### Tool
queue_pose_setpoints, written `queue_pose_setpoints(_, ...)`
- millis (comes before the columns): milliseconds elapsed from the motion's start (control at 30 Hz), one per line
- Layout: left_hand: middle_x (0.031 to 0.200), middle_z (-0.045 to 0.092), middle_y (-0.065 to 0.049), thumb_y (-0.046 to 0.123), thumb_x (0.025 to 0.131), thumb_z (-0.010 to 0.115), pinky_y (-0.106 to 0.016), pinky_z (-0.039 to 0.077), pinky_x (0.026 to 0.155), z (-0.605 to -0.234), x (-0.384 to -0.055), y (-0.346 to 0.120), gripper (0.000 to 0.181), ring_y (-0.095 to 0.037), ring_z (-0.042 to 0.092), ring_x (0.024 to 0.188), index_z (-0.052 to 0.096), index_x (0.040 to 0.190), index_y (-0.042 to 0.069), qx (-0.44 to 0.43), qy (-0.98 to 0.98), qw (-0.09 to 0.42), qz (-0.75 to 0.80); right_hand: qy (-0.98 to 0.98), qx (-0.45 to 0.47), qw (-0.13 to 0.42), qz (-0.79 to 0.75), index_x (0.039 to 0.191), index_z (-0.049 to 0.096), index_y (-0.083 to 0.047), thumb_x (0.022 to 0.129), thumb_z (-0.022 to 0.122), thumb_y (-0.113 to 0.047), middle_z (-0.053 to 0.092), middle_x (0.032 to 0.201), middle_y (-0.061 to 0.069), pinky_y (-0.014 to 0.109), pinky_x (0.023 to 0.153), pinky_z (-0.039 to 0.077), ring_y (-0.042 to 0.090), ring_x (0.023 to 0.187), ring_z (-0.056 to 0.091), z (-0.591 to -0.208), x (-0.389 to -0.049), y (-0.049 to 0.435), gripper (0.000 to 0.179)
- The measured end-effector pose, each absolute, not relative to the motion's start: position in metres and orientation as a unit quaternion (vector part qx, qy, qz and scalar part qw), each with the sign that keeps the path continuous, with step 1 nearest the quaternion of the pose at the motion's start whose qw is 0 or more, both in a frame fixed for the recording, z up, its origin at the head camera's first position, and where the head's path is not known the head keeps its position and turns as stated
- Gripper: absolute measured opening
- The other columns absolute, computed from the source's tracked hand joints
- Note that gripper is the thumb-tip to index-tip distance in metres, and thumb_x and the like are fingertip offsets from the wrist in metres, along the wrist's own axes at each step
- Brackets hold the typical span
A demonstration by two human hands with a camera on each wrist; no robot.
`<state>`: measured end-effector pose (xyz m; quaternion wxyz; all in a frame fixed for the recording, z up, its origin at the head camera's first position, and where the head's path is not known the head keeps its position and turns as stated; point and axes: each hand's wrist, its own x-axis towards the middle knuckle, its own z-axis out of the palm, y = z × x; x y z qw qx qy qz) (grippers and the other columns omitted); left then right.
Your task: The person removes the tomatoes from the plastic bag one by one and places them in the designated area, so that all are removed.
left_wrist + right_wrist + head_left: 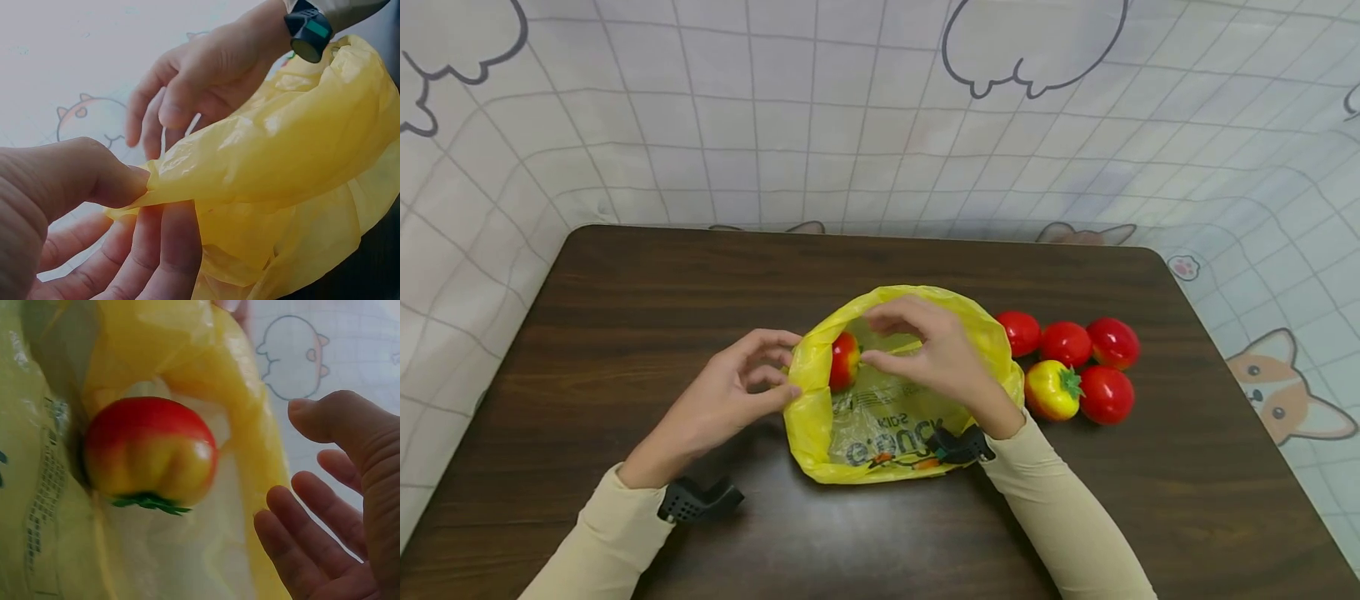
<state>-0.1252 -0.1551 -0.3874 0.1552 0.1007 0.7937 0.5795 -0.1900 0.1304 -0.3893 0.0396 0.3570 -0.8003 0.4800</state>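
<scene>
A yellow plastic bag (810, 392) with dark lettering stands with its mouth spread wide on the table. My left hand (730, 392) pinches the left part of its rim; the left wrist view shows the film between thumb (119, 181) and fingers. Inside, near the left wall, lies a red and yellow tomato (844, 362) with a green leafy top, seen large in the right wrist view (150, 453). Over the bag's mouth hovers my right hand (928, 350), fingers loosely bent and apart, with nothing in its grasp.
Right of the bag sits a cluster of several glossy red tomatoes (1107, 395) and a yellow one (1051, 390) with a green top. The dark wooden table (647, 317) is backed by a white gridded cloth (850, 117) with cartoon drawings.
</scene>
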Motion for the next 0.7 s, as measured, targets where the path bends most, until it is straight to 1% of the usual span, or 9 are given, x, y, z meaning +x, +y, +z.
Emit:
queue_pose_setpoints(133,0.126,0.059,-0.014,0.015,0.094,0.075,-0.022,0.058,0.082,-0.386,-0.124,-0.157,0.054,-0.012,0.071,0.099,0.050,0.142,0.013,0.100,0.793,0.151,0.582,-0.815,0.340,0.004,0.470,0.122,0.071,-0.006,0.083,0.088,-0.014,0.074,0.117,0.011,0.039,0.095,0.061,0.029,0.108,0.073,-0.393,-0.191,0.123,0.044)
queue_pose_setpoints(267,0.125,0.059,-0.015,0.015,0.094,0.075,-0.023,0.058,0.081,-0.386,-0.124,-0.157,0.054,-0.012,0.070,0.098,0.050,0.142,0.012,0.101,0.795,0.150,0.578,-0.823,0.322,-0.025,0.468,0.123,0.071,-0.008,0.084,0.087,-0.016,0.074,0.120,0.010,0.042,0.098,0.060,0.027,0.111,0.072,-0.399,-0.191,0.119,0.044)
queue_pose_setpoints(433,0.125,0.059,-0.015,0.015,0.094,0.075,-0.023,0.058,0.081,-0.387,-0.125,-0.156,0.054,-0.013,0.070,0.098,0.050,0.142,0.012,0.103,0.797,0.153,0.575,-0.829,0.310,-0.036,0.464,0.124,0.071,-0.009,0.082,0.088,-0.017,0.073,0.122,0.006,0.039,0.099,0.060,0.024,0.114,0.071,-0.408,-0.192,0.117,0.046)
queue_pose_setpoints(567,0.125,0.060,-0.014,0.016,0.094,0.075,-0.023,0.058,0.082,-0.387,-0.125,-0.155,0.054,-0.014,0.070,0.098,0.050,0.142,0.013,0.101,0.801,0.153,0.569,-0.833,0.308,-0.044,0.457,0.125,0.069,-0.010,0.082,0.089,-0.019,0.071,0.123,0.004,0.040,0.099,0.060,0.024,0.116,0.070,-0.412,-0.194,0.117,0.049)
queue_pose_setpoints(700,0.126,0.060,-0.014,0.017,0.094,0.075,-0.023,0.058,0.081,-0.388,-0.126,-0.154,0.055,-0.014,0.070,0.098,0.050,0.143,0.013,0.102,0.802,0.154,0.568,-0.842,0.299,-0.064,0.445,0.129,0.068,-0.012,0.082,0.089,-0.023,0.069,0.127,0.003,0.040,0.100,0.059,0.022,0.118,0.070,-0.416,-0.195,0.116,0.053)
